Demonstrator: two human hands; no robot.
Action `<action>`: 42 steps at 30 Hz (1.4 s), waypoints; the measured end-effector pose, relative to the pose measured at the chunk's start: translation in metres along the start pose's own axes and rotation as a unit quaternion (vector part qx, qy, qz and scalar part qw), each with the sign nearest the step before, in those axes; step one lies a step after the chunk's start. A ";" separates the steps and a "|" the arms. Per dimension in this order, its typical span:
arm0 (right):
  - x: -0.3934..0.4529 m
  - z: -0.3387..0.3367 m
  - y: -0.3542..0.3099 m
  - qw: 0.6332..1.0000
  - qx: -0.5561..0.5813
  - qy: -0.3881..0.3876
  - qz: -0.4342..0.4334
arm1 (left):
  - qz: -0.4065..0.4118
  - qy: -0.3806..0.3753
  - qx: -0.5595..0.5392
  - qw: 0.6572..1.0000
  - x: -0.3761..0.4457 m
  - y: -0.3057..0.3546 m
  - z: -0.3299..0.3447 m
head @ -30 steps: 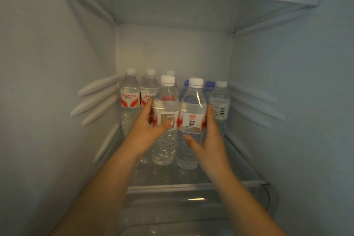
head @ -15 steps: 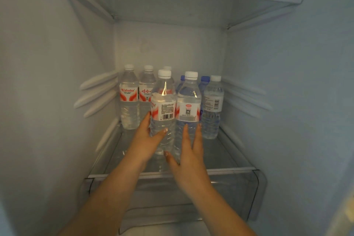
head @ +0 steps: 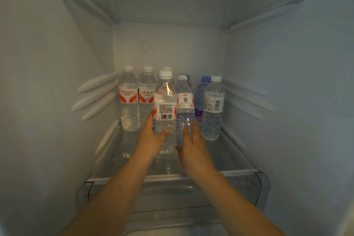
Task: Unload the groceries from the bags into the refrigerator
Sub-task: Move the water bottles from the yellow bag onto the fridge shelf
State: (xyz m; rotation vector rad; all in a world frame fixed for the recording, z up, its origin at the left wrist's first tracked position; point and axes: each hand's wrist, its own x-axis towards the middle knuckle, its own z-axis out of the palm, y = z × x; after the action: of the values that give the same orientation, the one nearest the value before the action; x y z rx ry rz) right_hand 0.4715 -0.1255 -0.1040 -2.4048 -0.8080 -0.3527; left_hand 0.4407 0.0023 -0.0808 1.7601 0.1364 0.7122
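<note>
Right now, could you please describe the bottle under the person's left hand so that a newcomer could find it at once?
Look at the glass shelf inside the refrigerator, where water bottles stand in a cluster. The one meant is the front bottle left of centre, gripped low by the left hand. Unlike its neighbours, its white label shows a barcode facing you.

front left bottle: clear water bottle, white cap, red-and-white label with barcode facing out; upright on the glass shelf, gripped low by the left hand.
front right bottle: clear, white cap, white label with a code square; upright, touching the first, right hand against its lower part.
back bottles: upright in a row behind.
</note>
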 end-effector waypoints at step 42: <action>0.057 -0.016 0.042 0.993 0.040 0.108 0.021 | 0.036 -0.003 0.038 0.999 0.049 -0.027 0.017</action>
State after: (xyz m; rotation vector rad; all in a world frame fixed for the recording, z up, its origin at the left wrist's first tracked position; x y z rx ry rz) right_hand 0.5414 -0.1355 -0.0860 -2.2579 -0.6604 -0.5431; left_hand 0.4965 0.0178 -0.0883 1.8465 0.0971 0.7634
